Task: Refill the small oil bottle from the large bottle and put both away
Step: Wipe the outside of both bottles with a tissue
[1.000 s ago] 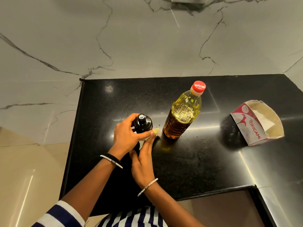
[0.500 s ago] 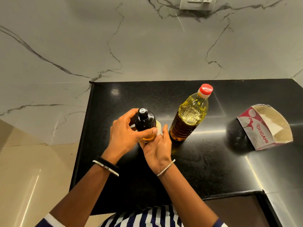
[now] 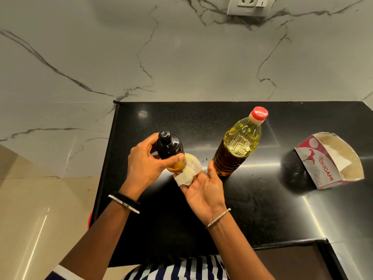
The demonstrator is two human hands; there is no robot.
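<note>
Your left grip [image 3: 145,164] curls round small oil bottle [image 3: 169,148]; right grip [image 3: 203,190] flat, tissue [image 3: 188,171] across fingers. Risk: oily bottle slips onto desk [image 3: 262,209].

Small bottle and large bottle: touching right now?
Apart. The head view shows a strip of bare black counter between the small bottle, gripped by the left hand, and the large bottle standing to its right.

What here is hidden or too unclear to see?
Head view:
Small black-capped glass oil bottle: its base and oil level, covered by the left hand and white paper tissue.
Red-and-white cardboard box: its inner bottom, behind its front wall.
White wall socket: top cut off by the frame edge.
</note>
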